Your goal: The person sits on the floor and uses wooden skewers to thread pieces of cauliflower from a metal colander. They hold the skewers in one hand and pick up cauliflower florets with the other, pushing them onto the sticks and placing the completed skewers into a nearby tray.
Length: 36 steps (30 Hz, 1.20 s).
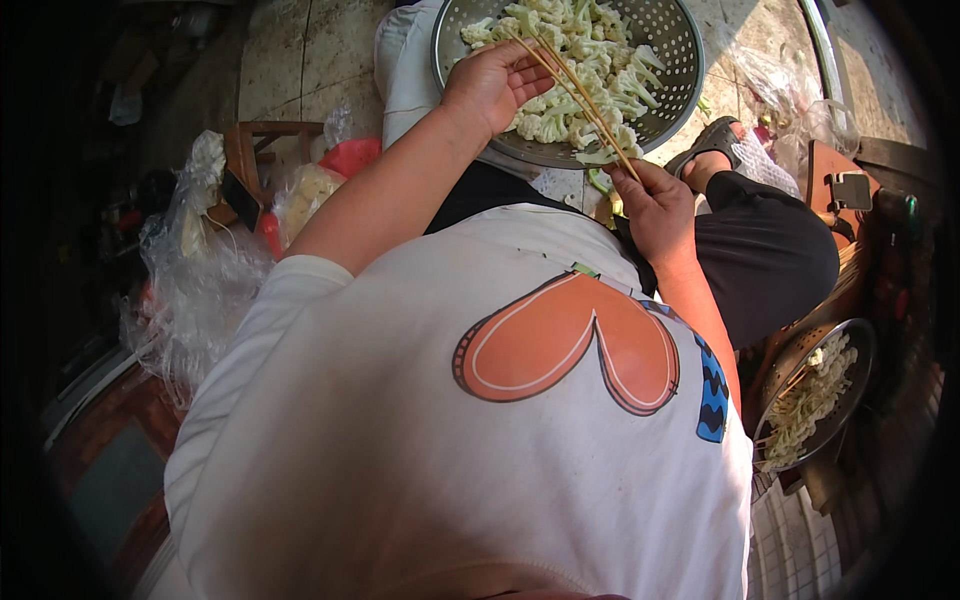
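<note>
Several thin wooden skewers (581,94) slant across a large perforated metal colander (679,90) full of cut cauliflower florets (570,60). My left hand (499,82) is over the colander's left part, thumb and forefinger pinching near the skewers' upper ends, the other fingers loosely curled. At the colander's near rim, my right hand (660,206) grips their lower ends between thumb and fingers. A cauliflower piece (611,150) lies against the skewers just above my right hand; whether it is pierced I cannot tell.
At the lower right, a second metal colander (862,397) holds cauliflower on skewers. Clear plastic bags (202,277) and a red bag (351,156) lie on the left, near a wooden stool (277,129). More plastic bags (795,97) are on the tiled floor at the upper right.
</note>
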Available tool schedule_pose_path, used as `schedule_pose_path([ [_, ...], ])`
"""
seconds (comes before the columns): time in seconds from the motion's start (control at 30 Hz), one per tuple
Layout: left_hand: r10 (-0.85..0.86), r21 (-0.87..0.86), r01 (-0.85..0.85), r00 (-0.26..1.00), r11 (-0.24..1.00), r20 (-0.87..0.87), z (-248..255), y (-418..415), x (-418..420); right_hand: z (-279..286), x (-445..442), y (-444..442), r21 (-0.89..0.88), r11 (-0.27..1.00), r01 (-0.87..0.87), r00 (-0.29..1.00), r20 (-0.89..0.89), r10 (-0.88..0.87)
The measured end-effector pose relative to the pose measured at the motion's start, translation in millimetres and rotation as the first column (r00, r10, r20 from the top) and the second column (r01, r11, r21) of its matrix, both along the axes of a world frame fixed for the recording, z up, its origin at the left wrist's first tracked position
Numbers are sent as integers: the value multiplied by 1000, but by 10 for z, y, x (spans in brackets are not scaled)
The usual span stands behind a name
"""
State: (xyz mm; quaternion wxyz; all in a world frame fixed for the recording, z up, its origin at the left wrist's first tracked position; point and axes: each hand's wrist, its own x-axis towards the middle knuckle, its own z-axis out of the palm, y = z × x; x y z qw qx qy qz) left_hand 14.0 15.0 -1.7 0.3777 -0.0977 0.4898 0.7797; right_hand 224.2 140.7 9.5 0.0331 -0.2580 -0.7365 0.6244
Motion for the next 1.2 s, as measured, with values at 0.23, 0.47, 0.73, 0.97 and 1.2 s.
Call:
schedule_pose_path([
  [0.23,-69,-114,57,992,992,-108,77,-24,45,-20,15,-22,60,998,13,1000,-26,-11],
  [0.47,-98,-141,96,995,985,-10,119,12,174,-11,19,-64,61,997,42,999,-12,-41],
  [0.73,-66,-95,60,996,994,-66,192,78,369,51,-27,-67,64,997,45,999,-30,-43],
  [0.97,-34,-121,19,992,993,-118,190,101,388,-11,-23,-64,64,997,48,997,-58,-44],
  [1.2,-75,-84,65,989,994,-127,147,92,380,-4,-22,-66,43,997,62,997,-56,-59],
])
